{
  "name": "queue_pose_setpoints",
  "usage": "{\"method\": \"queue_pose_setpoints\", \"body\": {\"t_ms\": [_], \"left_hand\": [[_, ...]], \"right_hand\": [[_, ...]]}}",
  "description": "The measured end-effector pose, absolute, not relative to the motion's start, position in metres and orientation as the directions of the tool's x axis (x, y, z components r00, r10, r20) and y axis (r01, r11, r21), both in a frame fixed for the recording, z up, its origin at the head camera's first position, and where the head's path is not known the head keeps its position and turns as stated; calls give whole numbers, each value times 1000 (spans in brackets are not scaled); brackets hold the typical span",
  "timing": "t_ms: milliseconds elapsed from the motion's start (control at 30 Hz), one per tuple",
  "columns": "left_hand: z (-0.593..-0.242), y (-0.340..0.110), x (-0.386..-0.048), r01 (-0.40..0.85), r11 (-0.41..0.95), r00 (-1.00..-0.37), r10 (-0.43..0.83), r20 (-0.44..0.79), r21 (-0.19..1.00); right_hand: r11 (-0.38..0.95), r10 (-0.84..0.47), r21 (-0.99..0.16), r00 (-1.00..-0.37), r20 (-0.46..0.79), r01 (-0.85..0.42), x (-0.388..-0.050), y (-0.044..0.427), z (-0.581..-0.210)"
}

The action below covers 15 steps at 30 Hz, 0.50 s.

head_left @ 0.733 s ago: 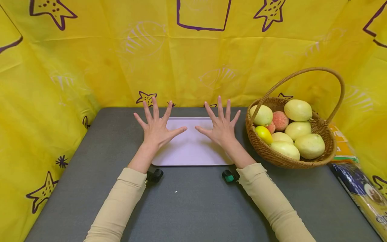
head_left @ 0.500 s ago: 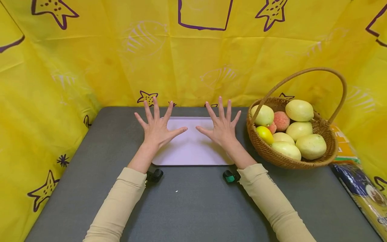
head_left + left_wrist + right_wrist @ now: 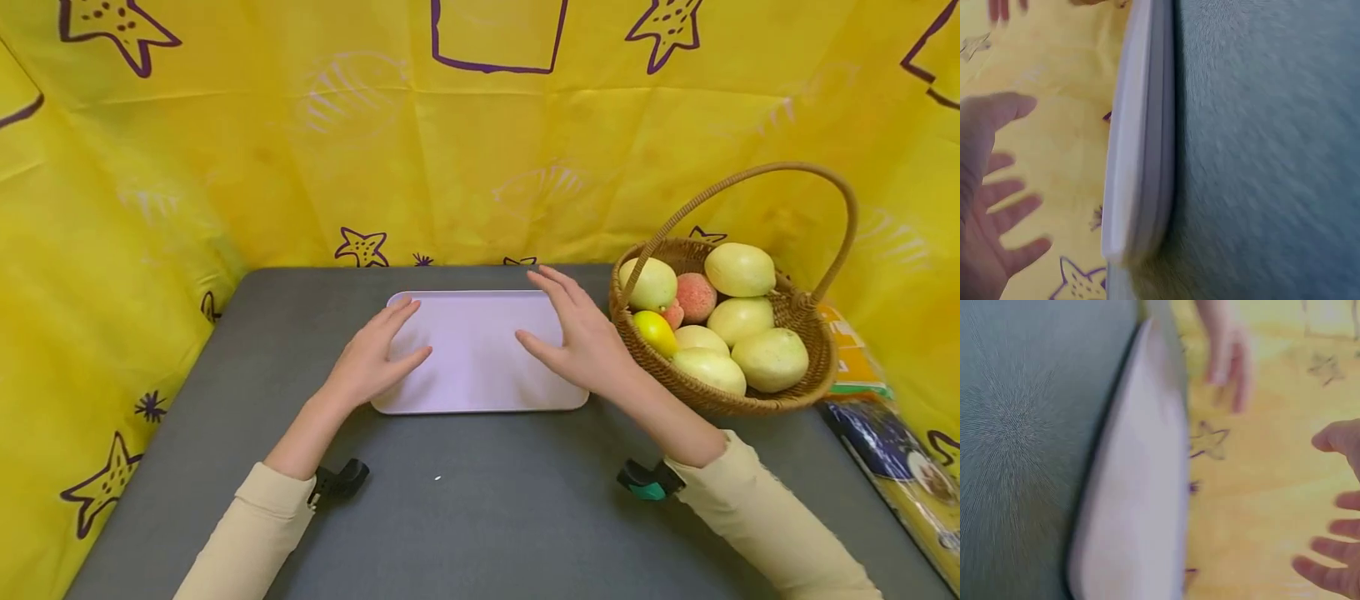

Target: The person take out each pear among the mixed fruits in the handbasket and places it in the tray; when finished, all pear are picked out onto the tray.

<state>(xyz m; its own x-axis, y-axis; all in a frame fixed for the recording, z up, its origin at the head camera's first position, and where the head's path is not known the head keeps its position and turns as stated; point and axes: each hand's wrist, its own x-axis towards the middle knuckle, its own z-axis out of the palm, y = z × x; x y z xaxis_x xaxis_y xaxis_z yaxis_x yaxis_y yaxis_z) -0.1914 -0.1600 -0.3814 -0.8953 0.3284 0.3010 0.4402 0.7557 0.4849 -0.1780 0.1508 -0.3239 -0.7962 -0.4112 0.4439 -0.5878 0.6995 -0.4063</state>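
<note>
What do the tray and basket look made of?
Tray: probably plastic, smooth satin finish; even pale lilac colour, rounded corners. Basket: likely wicker or rattan, possibly a synthetic lookalike, ribbed finish; brown strands visibly interlace along its wall.

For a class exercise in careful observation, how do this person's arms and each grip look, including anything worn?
The left sleeve and right sleeve are long and beige, with broad cuffs. The left wrist device is black; the right wrist device is black and green. The left grip and right grip are gloveless.

Left grip [image 3: 369, 358] and right grip [image 3: 587, 343] aloft, apart, thumbs [image 3: 411, 360] inward.
</note>
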Motion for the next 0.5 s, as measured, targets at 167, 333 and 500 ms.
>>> {"method": "queue_pose_setpoints", "body": {"t_ms": [167,333,500], "left_hand": [[-392,-178,-182,380,693,-919,360,163,613],[-407,-188,-185,286,707,-922,387,-14,647],[-419,-192,-188,253,705,-922,383,-56,662]], "right_hand": [[663,-467,-422,-782,413,-618,-153,195,-286],[770,-439,-420,-876,199,-481,-153,245,-251],[869,-368,-335,-928,54,-364,-176,279,-231]]}}
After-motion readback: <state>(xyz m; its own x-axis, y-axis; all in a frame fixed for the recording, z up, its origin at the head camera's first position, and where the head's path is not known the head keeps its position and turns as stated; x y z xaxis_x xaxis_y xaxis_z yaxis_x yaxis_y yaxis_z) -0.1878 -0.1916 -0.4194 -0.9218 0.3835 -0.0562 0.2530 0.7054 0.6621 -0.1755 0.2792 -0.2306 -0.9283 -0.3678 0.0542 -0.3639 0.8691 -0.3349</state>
